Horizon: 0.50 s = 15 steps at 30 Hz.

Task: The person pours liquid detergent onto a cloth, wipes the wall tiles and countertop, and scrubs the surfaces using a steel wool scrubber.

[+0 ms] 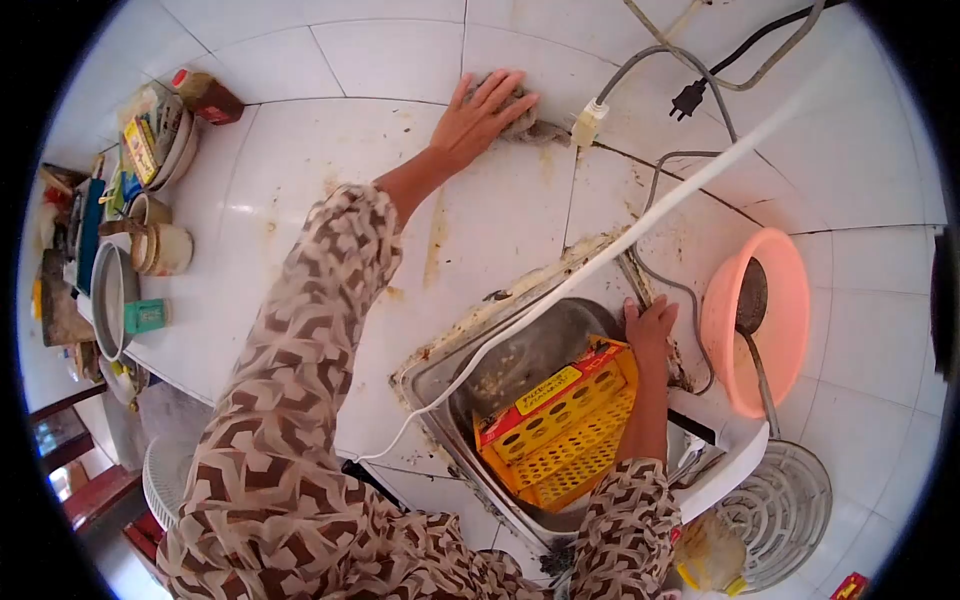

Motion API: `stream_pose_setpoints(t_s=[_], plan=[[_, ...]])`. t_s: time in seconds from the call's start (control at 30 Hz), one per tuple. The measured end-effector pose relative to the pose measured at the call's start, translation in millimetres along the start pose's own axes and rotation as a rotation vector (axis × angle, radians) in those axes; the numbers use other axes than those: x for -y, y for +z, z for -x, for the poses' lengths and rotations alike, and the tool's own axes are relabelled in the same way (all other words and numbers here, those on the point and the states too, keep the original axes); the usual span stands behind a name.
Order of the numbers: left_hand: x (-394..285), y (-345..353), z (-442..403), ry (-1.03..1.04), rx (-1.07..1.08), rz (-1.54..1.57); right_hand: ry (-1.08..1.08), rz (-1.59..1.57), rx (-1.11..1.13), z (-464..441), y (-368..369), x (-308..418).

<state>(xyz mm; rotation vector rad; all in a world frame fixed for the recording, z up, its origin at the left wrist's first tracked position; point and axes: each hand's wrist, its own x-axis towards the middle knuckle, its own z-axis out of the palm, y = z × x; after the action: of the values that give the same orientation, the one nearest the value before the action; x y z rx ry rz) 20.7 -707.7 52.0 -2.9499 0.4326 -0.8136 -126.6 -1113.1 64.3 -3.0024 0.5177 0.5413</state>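
Note:
My left hand [480,122] reaches to the back of the tiled counter and presses a crumpled grey-brown rag [515,115] where the counter meets the wall. Its fingers curve over the cloth. My right hand [651,325] rests on the far right rim of the metal sink [420,415], fingers stretched out and holding nothing. Below my right forearm, a yellow and red perforated box [560,425] sits tilted in the sink. Brown stains [436,240] and dark crumbs mark the white counter tiles [500,220].
A white cable [600,250] crosses above the sink. Near the rag hang a grey cable's plug [589,124] and a black plug [688,101]. To the right stand a pink basin [720,330] and a round metal rack [815,500]. Bowls, a jar [210,97] and a metal pan [112,300] line the left.

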Motion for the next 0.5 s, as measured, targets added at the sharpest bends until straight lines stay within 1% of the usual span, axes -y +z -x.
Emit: stream_pose_setpoints(t_s=[0.07, 0.17, 0.27, 0.37, 0.4, 0.47, 0.5], plan=[[9.0, -14.3, 27.3, -0.113, -0.013, 0.202, -0.031, -0.021, -0.036, -7.4, 12.3, -6.9], [39.6, -18.4, 60.7, -0.290, -0.086, 0.410, 0.075, 0.001, 0.052, 7.9, -14.6, 16.7], [63.7, -0.8, 90.9, -0.602, -0.140, 0.523, 0.069, -0.006, 0.061, 11.9, -19.3, 18.2], [68.5, 47.5, 83.8, -1.386, -0.259, 1.741, 0.056, 0.021, 0.031, 6.7, -8.4, 13.6], [47.7, 19.4, 60.0, -1.333, -0.296, 1.804, 0.062, 0.016, 0.031, 5.7, -7.6, 15.5], [12.7, -16.0, 7.9, -1.566, -0.455, 1.775, 0.078, 0.014, 0.034, 5.5, -9.0, 17.5], [-2.6, -21.7, -9.5, -1.686, -0.538, 1.754, 0.076, 0.007, 0.036, 6.2, -11.6, 18.8]])
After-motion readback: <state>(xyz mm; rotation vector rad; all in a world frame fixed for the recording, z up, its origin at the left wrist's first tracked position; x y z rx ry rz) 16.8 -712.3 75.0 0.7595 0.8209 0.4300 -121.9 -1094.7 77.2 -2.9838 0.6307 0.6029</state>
